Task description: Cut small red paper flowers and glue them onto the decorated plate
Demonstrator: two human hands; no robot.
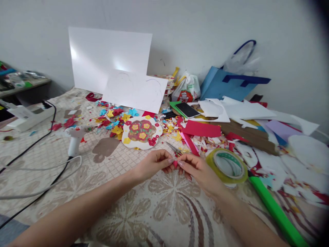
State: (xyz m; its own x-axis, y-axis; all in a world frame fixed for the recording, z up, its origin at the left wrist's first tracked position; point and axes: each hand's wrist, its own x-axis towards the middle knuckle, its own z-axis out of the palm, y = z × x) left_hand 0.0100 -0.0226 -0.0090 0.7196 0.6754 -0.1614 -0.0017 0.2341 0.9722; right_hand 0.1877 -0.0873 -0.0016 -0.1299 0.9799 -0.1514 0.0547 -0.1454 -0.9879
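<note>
A small red paper piece point(175, 164) is pinched between both hands, low over the patterned tablecloth. My left hand point(160, 162) grips its left side with thumb and fingers closed. From the other side my right hand point(193, 166) pinches it as well; its exact shape is mostly hidden by the fingertips. Just beyond the hands lie scissors point(173, 147), partly covered. Farther left rests a white scalloped card point(142, 132) decorated with red and yellow paper flowers. A roll of yellowish clear tape point(226, 165) lies beside my right hand.
A white glue gun point(75, 141) with trailing cables stands left, near a power strip point(31, 116). Red, blue and yellow paper flowers point(113, 120) and scraps cover the middle. Red paper strip point(202, 128), phone point(187, 109), green-handled tool point(275, 209) and blue bag point(228, 84) occupy the right.
</note>
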